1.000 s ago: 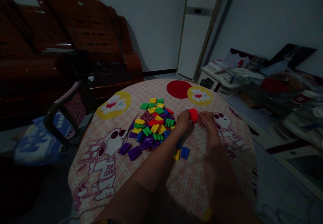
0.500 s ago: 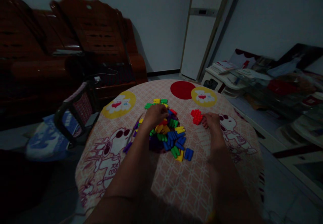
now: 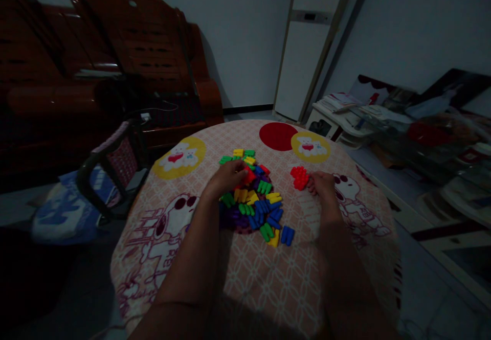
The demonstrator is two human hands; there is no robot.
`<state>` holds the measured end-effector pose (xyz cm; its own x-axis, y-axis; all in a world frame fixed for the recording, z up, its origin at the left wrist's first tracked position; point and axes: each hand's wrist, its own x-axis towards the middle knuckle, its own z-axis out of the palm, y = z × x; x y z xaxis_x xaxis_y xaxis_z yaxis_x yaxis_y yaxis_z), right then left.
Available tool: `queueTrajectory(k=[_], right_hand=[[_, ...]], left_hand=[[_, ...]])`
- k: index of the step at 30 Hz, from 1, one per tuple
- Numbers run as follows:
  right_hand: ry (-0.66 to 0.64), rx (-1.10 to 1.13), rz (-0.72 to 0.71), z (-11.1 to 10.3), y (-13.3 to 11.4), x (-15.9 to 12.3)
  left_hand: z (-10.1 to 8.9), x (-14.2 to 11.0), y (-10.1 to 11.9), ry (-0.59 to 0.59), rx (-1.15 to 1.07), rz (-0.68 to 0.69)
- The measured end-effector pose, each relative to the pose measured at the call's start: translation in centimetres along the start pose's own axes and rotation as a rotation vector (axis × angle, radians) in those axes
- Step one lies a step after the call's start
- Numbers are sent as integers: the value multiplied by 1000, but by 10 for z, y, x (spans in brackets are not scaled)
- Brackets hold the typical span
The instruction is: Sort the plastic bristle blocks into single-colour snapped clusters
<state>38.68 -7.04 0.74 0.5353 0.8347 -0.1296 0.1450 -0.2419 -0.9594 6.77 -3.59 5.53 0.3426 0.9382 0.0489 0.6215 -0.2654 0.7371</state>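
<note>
My left hand (image 3: 227, 177) is over the far left of a heap of small plastic building blocks. Its fingers are closed on a red block (image 3: 249, 176), partly hidden by them. Close by are yellow blocks (image 3: 241, 195), green blocks (image 3: 264, 186) and blue blocks (image 3: 262, 207). To the right of the heap, my right hand (image 3: 322, 182) pinches the edge of a cluster of joined red blocks (image 3: 299, 177), just over the tablecloth.
The heap lies on a round table with a patterned cloth (image 3: 276, 273). A chair (image 3: 118, 161) stands at the left, with a wooden sofa (image 3: 153, 48) behind it. On the right is a cabinet (image 3: 341, 120) loaded with papers and other things.
My left hand has shifted a little left and down over the heap, and a red block now shows at its fingertips. My right hand and the red cluster have stayed almost still.
</note>
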Motion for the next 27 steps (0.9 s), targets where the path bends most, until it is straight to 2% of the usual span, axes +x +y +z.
queueTrajectory(k=[3, 5, 9, 13, 21, 27], right_hand=[[10, 3, 16, 1, -1, 2], [4, 6, 25, 1, -1, 2], [2, 28, 20, 1, -2, 1], [4, 57, 18, 1, -1, 1], [-3, 8, 14, 2, 3, 5], [-8, -3, -5, 1, 6, 8]], left_hand=[[14, 4, 13, 20, -132, 54], [29, 8, 28, 2, -130, 101], [62, 23, 60, -54, -6, 169], [87, 37, 81, -27, 164, 123], [112, 48, 88, 42, 301, 6], [119, 52, 90, 78, 298, -41]])
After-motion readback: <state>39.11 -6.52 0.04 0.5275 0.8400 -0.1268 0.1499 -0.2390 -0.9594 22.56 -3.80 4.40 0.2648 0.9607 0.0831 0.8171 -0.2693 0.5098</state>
